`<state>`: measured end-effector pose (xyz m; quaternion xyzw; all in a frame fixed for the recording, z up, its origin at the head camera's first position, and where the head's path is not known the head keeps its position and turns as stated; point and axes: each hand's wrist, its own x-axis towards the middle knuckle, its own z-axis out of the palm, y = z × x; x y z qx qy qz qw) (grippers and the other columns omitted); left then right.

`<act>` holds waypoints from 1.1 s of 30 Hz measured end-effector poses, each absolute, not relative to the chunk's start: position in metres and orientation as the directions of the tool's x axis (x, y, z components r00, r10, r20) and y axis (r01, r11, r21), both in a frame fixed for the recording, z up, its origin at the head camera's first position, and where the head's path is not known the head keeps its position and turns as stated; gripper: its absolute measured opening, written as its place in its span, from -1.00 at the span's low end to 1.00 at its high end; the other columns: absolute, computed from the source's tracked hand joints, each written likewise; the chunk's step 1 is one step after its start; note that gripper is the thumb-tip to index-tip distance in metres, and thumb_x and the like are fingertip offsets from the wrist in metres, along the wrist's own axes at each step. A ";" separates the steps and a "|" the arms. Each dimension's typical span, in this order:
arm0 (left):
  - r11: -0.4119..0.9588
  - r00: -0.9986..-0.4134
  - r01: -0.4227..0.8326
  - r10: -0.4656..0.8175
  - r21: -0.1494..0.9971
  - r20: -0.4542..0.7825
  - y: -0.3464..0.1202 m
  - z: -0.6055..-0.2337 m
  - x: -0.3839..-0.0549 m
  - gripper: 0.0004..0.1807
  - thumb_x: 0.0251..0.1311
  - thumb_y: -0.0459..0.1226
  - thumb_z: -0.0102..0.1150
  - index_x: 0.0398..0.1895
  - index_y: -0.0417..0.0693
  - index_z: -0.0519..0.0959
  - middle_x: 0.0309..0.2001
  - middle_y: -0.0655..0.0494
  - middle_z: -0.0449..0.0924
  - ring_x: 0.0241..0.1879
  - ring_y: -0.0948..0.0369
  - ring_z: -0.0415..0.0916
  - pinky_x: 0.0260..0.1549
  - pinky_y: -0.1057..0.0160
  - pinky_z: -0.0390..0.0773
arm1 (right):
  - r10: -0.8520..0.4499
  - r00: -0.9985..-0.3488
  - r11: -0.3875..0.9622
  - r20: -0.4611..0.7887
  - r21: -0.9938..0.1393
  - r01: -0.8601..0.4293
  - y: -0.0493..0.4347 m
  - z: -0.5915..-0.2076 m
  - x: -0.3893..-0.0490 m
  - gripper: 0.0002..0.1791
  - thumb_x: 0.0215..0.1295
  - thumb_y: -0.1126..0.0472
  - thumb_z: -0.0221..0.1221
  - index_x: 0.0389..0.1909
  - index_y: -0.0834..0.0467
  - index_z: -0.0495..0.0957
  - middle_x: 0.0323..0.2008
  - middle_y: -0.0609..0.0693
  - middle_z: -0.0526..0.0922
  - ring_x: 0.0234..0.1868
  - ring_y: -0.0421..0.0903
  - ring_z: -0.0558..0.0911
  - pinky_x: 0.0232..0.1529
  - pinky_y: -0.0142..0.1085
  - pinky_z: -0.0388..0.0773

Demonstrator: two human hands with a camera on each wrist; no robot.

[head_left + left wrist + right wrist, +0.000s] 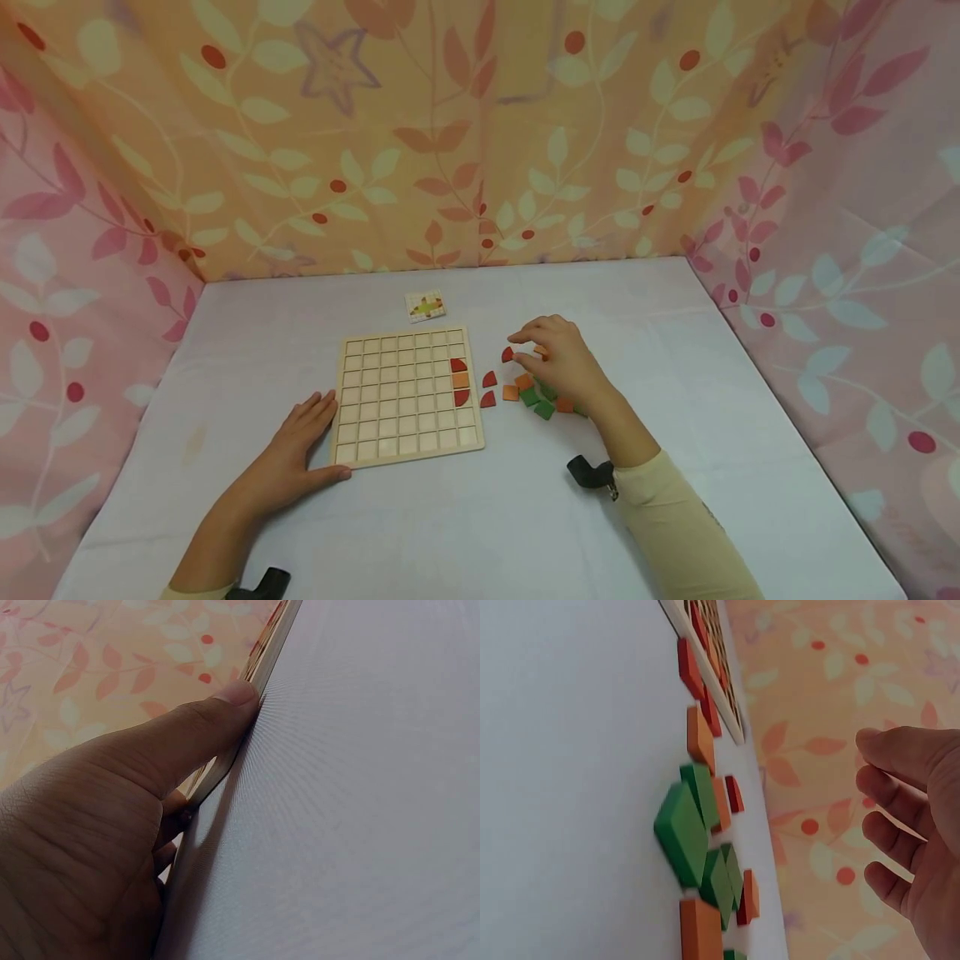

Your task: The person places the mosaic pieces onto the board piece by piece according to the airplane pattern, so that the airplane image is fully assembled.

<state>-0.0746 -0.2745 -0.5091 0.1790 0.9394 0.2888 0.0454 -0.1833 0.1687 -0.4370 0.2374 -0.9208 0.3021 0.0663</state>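
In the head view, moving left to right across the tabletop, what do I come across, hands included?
Left hand, wooden grid board, two red quarter-circle tiles just beside its right edge, right hand.

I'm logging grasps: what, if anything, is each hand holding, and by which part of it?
The left hand holds the grid board at its near-left corner, thumb against the near edge, fingers at the left. The right hand holds nothing.

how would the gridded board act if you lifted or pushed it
The gridded board looks thin but straight-edged, so it would probably stay stiff when lifted. Broad and low on the white table, it would likely slide rather than roll or tip if pushed. A steep tilt might spill the orange square set in it.
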 end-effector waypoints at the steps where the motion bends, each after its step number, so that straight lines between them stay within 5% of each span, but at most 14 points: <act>1: 0.771 -0.933 0.305 0.359 0.559 0.014 -0.275 -0.509 -0.074 0.27 -0.01 0.24 0.49 0.61 -0.24 0.09 0.64 -0.10 -0.01 0.63 -0.13 -0.21 0.57 0.32 -0.44 | -0.385 -0.883 0.707 0.268 -0.529 -0.469 0.172 -0.437 -0.185 -0.70 0.28 0.16 0.42 0.03 0.02 0.75 -0.02 -0.09 0.70 0.14 -0.02 0.51 0.31 0.06 0.34; 19: 0.764 -0.927 0.329 0.373 0.554 0.036 -0.276 -0.516 -0.074 0.27 -0.01 0.27 0.47 0.61 -0.23 0.10 0.63 -0.10 0.02 0.63 -0.13 -0.19 0.54 0.41 -0.46 | -0.175 -0.968 0.746 0.177 -0.618 -0.248 0.200 -0.473 -0.206 -0.66 0.30 0.12 0.40 0.05 0.14 0.74 0.01 0.04 0.72 0.12 0.09 0.53 0.29 0.10 0.34; 33: 0.765 -0.930 0.317 0.368 0.561 0.024 -0.277 -0.512 -0.074 0.26 0.01 0.28 0.44 0.62 -0.20 0.08 0.64 -0.07 0.00 0.64 -0.11 -0.21 0.55 0.36 -0.44 | -0.175 -0.972 0.816 0.157 -0.529 -0.232 0.208 -0.489 -0.213 -0.61 0.30 0.02 0.40 0.07 0.12 0.74 0.04 0.11 0.71 0.08 0.13 0.53 0.15 0.12 0.40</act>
